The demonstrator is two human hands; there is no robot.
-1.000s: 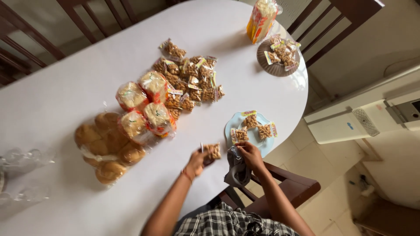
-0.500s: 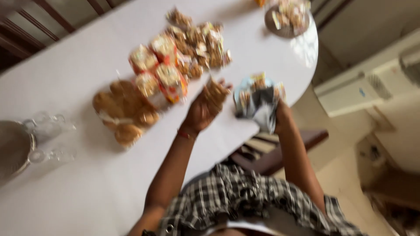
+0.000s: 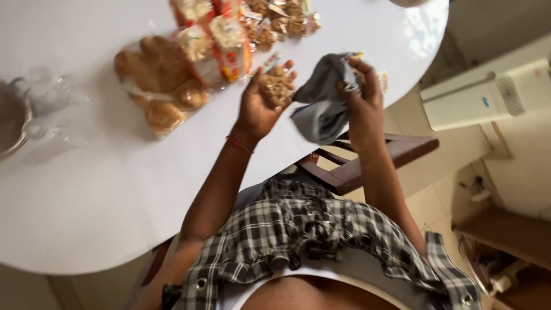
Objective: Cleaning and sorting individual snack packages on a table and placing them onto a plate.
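My left hand (image 3: 259,103) is raised over the white table (image 3: 103,189), palm up, holding a small clear packet of brown snacks (image 3: 277,85). To its right, my right hand (image 3: 360,97) grips a crumpled grey plastic bag (image 3: 322,106) above the table's edge. The bag hangs open towards the snack packet, a few centimetres from it. A red thread circles my left wrist.
A clear bag of round buns (image 3: 156,86) lies on the table, with wrapped bread packs (image 3: 221,37) and several snack packets (image 3: 281,20) behind it. Glasses (image 3: 43,95) stand at the left. A wooden chair (image 3: 373,161) sits below the table's edge, a white appliance (image 3: 488,95) to the right.
Both hands have lifted from the table's edge, the left with the snack packet, the right with the grey bag. The view has tilted down; the blue plate is now hidden behind the bag.
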